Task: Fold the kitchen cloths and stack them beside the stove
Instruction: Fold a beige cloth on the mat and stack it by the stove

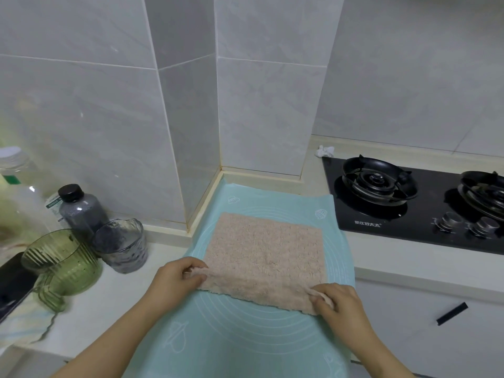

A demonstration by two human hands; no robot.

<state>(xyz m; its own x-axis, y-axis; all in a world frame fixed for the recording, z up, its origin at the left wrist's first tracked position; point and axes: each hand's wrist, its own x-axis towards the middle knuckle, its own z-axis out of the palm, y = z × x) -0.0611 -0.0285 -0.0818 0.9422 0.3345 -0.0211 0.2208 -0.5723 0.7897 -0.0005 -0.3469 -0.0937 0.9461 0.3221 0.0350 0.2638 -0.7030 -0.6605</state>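
1. A fluffy beige kitchen cloth (263,257) lies spread on a teal silicone mat (234,336) on the counter, just left of the black gas stove (409,203).
2. The left hand (174,279) pinches the cloth's near-left corner, thumb on top.
3. The right hand (338,301) pinches the near-right corner, lifting the edge slightly.
4. Further left stand a grey cup (121,245), a green pitcher (62,263) and a dark-capped bottle (80,210).
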